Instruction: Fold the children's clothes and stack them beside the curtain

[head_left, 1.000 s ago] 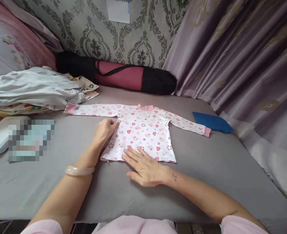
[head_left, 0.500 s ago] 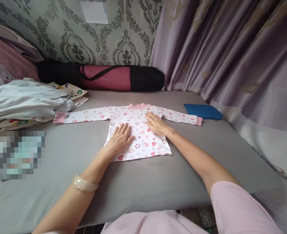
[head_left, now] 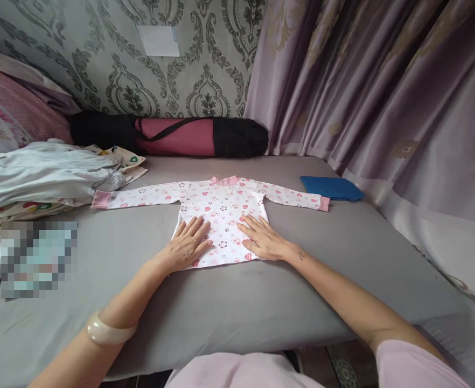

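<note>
A small white long-sleeved shirt point(head_left: 221, 207) with pink hearts and pink cuffs lies flat on the grey bed point(head_left: 229, 302), sleeves spread to both sides. My left hand point(head_left: 187, 245) rests flat on the shirt's lower left part, fingers stretched out. My right hand point(head_left: 264, 240) lies flat on the lower right part, fingers spread. Neither hand holds anything. A pale bangle point(head_left: 108, 331) sits on my left wrist.
A pile of folded clothes point(head_left: 47, 172) lies at the left. A pink and black rolled bag point(head_left: 173, 136) lies along the patterned wall. A blue folded cloth point(head_left: 331, 187) is at the right by the purple curtain point(head_left: 383, 97). A blurred patch point(head_left: 39, 257) lies near left.
Both hands have slid down the shirt toward its hem. A second ago the left hand was at the shirt's left armpit and the right at the hem.
</note>
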`<state>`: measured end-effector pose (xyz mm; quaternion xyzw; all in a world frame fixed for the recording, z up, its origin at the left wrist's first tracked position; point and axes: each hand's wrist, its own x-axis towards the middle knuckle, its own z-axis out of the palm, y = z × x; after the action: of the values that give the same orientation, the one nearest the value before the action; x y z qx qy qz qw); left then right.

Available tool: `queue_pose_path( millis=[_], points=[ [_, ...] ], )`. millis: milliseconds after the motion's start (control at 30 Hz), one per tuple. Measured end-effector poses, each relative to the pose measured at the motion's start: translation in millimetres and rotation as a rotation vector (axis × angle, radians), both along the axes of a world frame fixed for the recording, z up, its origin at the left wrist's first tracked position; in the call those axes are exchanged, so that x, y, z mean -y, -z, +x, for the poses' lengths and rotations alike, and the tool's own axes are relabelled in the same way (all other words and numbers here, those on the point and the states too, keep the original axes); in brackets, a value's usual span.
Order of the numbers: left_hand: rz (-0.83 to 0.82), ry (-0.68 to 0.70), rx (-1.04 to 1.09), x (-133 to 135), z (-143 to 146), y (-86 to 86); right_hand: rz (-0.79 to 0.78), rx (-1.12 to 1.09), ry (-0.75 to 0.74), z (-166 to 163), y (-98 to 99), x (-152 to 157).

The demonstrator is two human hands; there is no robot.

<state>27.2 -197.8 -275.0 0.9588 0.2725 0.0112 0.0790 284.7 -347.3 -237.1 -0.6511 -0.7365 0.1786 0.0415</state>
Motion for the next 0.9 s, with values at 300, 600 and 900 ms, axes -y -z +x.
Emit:
queue_pose_path(
  millis=[300,600,900],
  points=[
    [0.066,0.062,0.020,8.8,-41.3,4.4,0.020,-0.103,-0.105,-28.4,-8.1,58.6],
    [0.119,0.073,0.010,26.0,-72.8,6.4,-0.092,-0.342,-0.165,-39.9,-28.2,90.3],
    [0.066,0.090,0.007,15.6,-79.4,-4.7,-0.152,-0.856,0.102,15.7,-38.8,80.0]
  ],
)
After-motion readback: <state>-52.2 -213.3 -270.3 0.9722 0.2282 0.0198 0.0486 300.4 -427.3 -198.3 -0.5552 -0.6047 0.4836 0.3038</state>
